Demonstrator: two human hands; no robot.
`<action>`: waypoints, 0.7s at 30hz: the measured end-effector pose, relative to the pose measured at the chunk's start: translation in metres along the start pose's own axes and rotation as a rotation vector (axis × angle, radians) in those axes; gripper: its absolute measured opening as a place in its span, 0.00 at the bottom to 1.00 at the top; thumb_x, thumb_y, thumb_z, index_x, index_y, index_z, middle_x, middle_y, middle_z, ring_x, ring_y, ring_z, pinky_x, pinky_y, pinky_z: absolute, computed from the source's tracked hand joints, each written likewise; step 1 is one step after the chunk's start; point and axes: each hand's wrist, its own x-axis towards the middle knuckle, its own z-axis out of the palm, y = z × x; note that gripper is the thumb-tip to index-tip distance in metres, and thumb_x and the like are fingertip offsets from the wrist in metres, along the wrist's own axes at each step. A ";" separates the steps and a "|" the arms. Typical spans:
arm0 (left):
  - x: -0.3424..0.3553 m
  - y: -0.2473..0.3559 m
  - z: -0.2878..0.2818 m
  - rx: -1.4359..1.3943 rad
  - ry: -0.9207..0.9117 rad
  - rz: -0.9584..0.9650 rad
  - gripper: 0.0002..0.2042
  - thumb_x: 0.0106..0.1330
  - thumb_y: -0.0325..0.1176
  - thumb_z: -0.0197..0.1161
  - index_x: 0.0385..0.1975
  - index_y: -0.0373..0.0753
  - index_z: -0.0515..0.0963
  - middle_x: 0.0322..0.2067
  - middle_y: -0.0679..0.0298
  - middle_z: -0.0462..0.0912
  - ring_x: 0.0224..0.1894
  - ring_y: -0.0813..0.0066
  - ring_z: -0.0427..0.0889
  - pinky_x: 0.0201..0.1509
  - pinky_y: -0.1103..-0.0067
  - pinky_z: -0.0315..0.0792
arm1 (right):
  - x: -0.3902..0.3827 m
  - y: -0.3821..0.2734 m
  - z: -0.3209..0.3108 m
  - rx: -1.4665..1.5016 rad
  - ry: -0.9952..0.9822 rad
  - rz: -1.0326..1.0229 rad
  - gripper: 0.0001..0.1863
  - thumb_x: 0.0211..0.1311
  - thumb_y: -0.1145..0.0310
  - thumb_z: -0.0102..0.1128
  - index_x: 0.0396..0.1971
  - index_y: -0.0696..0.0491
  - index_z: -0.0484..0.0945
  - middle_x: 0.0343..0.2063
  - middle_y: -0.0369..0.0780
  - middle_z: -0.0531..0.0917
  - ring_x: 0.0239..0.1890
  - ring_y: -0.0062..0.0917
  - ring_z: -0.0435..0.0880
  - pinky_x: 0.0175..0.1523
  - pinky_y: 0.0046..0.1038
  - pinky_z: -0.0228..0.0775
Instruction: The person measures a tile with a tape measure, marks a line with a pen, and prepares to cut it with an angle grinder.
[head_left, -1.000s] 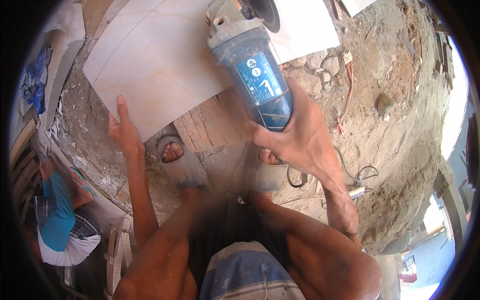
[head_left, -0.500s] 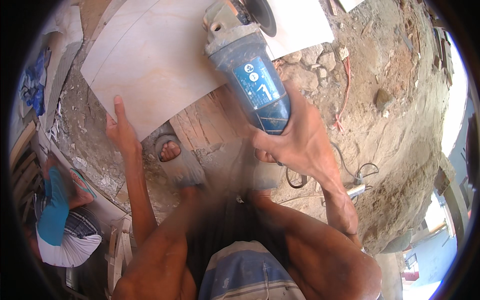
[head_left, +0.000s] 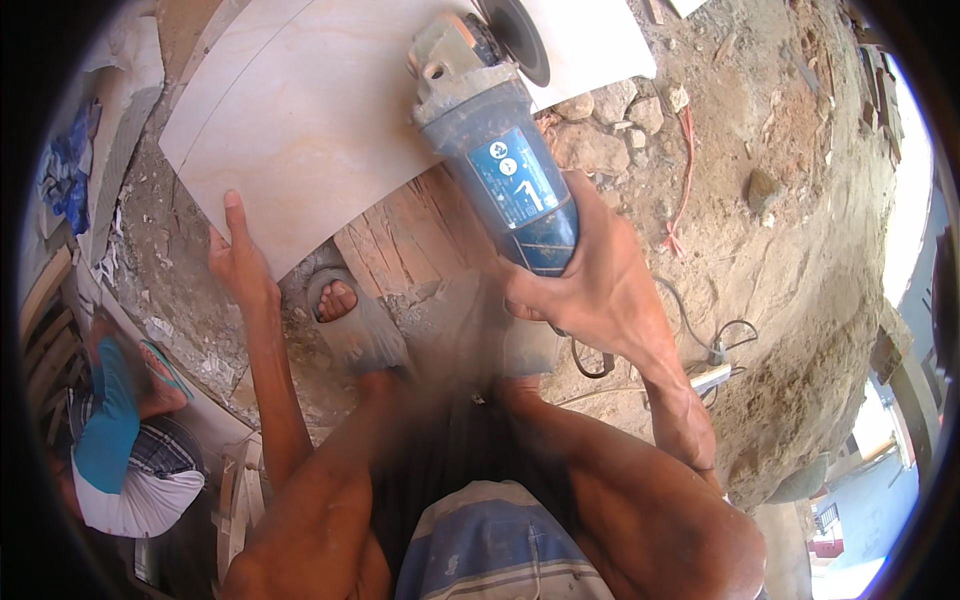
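My right hand [head_left: 590,280] is wrapped round the rear body of a blue angle grinder [head_left: 500,165]. The grinder's dark disc [head_left: 520,38] stands near the far edge of the view, over a pale marbled tile [head_left: 310,130]. A thin curved line runs across that tile's left part. At its near left corner my left hand [head_left: 240,250] grips the edge, thumb on top and fingers underneath. Below the tile lies a wooden block [head_left: 400,245], between my feet and the tile. Whether the disc touches the tile, I cannot tell.
Broken stones [head_left: 600,130] and an orange-red string [head_left: 685,185] lie on the dirt to the right. A cable [head_left: 690,320] runs to a white power strip [head_left: 710,378]. At the left, another person [head_left: 130,450] sits bent near wooden slats [head_left: 45,340]. My sandalled foot [head_left: 345,310] stands close to the block.
The grinder and its disc have shifted slightly nearer to me. Both hands keep their hold, and the tile has barely moved.
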 end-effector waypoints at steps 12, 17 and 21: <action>-0.001 0.000 -0.001 0.014 -0.011 0.010 0.41 0.75 0.56 0.69 0.69 0.21 0.69 0.59 0.47 0.84 0.53 0.64 0.87 0.57 0.72 0.82 | -0.009 -0.001 -0.004 -0.021 -0.003 0.042 0.40 0.48 0.59 0.77 0.59 0.67 0.73 0.38 0.54 0.88 0.39 0.39 0.91 0.48 0.38 0.85; 0.000 -0.001 -0.002 0.028 0.004 0.000 0.39 0.76 0.55 0.69 0.68 0.21 0.70 0.58 0.47 0.84 0.52 0.64 0.88 0.56 0.72 0.82 | -0.014 0.007 -0.004 -0.051 -0.009 -0.026 0.39 0.53 0.59 0.77 0.58 0.68 0.70 0.34 0.60 0.89 0.36 0.46 0.93 0.45 0.42 0.87; 0.001 -0.001 -0.003 0.020 0.000 0.010 0.38 0.76 0.55 0.68 0.67 0.22 0.72 0.59 0.48 0.84 0.53 0.64 0.87 0.57 0.71 0.82 | -0.016 0.010 -0.004 -0.062 0.003 -0.047 0.39 0.53 0.58 0.77 0.58 0.67 0.71 0.33 0.59 0.89 0.35 0.46 0.93 0.44 0.42 0.87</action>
